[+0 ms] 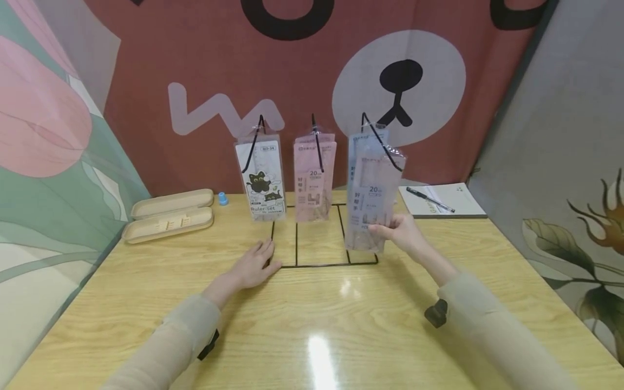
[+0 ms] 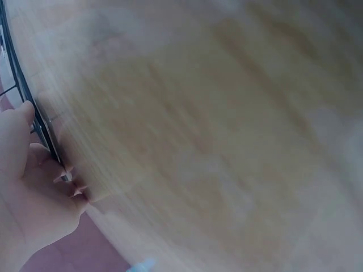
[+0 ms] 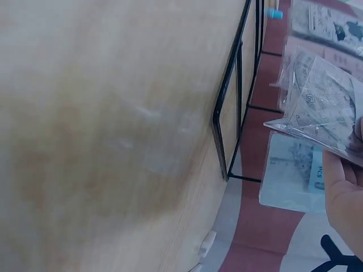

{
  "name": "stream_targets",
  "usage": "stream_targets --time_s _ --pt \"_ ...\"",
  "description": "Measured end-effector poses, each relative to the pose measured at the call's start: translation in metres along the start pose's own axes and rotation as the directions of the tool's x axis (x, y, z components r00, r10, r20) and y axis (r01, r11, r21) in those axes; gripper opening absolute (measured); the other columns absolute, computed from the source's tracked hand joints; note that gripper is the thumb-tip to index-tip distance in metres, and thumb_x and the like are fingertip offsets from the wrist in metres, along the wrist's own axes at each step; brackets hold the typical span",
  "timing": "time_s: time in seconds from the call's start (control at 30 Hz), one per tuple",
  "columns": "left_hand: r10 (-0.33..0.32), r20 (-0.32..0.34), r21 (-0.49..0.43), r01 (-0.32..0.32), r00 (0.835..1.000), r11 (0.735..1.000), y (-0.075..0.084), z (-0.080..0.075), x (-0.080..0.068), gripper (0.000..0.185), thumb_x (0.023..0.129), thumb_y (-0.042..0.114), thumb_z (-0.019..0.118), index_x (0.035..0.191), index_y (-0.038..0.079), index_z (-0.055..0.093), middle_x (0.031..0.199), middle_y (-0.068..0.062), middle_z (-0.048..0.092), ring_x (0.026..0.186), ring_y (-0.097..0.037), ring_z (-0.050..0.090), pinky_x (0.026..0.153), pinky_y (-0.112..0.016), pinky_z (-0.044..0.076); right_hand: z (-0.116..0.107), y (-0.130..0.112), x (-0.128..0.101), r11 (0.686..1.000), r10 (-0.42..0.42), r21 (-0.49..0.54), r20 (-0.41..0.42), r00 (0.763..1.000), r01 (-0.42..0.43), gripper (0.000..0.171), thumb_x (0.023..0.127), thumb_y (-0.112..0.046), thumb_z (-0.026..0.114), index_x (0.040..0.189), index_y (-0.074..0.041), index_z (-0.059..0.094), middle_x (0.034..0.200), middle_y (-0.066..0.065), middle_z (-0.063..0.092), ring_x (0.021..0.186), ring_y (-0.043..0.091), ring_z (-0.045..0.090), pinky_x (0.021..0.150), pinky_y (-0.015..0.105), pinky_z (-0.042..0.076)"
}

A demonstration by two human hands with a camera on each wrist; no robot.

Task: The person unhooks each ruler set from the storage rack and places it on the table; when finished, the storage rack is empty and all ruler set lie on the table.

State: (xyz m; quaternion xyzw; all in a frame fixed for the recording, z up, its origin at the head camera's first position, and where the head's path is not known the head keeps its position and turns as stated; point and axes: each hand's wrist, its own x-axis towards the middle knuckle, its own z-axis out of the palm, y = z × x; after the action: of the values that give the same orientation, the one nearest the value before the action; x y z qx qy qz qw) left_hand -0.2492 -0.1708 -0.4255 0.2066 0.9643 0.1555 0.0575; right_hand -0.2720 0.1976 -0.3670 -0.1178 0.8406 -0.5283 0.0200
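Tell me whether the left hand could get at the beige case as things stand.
Probably yes: the left hand rests by the wire rack, and bare table lies between it and the beige case.

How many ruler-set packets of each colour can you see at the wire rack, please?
White cat-print ruler-set packet: 1
Pink ruler-set packets on the middle hook: 1 stack, number in it unclear
Blue ruler-set packet on the right hook: 1
Pink ruler-set packet held by the right hand: 1
Total: at least 4

Wire rack (image 1: 322,264) mid-table (image 1: 312,325), three ruler packs (image 1: 314,176) hanging on it; case (image 1: 168,215) and small cap (image 1: 222,198) left; notebook (image 1: 448,203) with pen (image 1: 430,199) on top, right.
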Motion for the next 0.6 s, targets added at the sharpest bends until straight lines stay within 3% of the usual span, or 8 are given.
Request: stream_targets --time_s 0.17,0.37,0.6 --pt "0.004 -0.005 0.007 -0.004 1.000 1.000 0.001 -0.002 0.001 0.067 0.100 0.040 0.042 0.146 -0.005 0.024 0.154 -0.023 0.020 0.141 -0.044 0.018 0.116 -0.054 0.020 -0.002 -0.001 -0.023 1.000 0.005 0.008 0.006 1.000 -0.005 0.036 0.085 -0.021 0.070 0.104 0.009 0.066 0.099 0.014 0.072 0.081 0.004 0.067 0.082 0.029 0.054" --pt "0.000 0.004 0.008 0.000 1.000 1.000 0.001 -0.004 0.001 0.067 0.100 0.039 0.042 0.146 -0.005 0.024 0.154 -0.023 0.019 0.141 -0.044 0.018 0.116 -0.054 0.020 -0.007 -0.004 -0.055 1.000 -0.015 0.007 0.081 0.997 0.015 0.031 0.085 -0.017 0.069 0.101 0.009 0.067 0.100 0.018 0.071 0.083 0.006 0.068 0.082 0.029 0.055" --pt "-0.012 0.028 -0.006 0.012 1.000 1.000 0.001 -0.005 -0.001 0.067 0.100 0.039 0.042 0.147 -0.005 0.022 0.155 -0.022 0.017 0.142 -0.044 0.016 0.116 -0.054 0.018 -0.022 -0.007 -0.092 0.998 -0.065 0.009 0.135 0.989 0.065 0.026 0.084 -0.011 0.069 0.099 0.010 0.067 0.090 -0.011 0.074 0.083 0.003 0.067 0.077 0.022 0.053"
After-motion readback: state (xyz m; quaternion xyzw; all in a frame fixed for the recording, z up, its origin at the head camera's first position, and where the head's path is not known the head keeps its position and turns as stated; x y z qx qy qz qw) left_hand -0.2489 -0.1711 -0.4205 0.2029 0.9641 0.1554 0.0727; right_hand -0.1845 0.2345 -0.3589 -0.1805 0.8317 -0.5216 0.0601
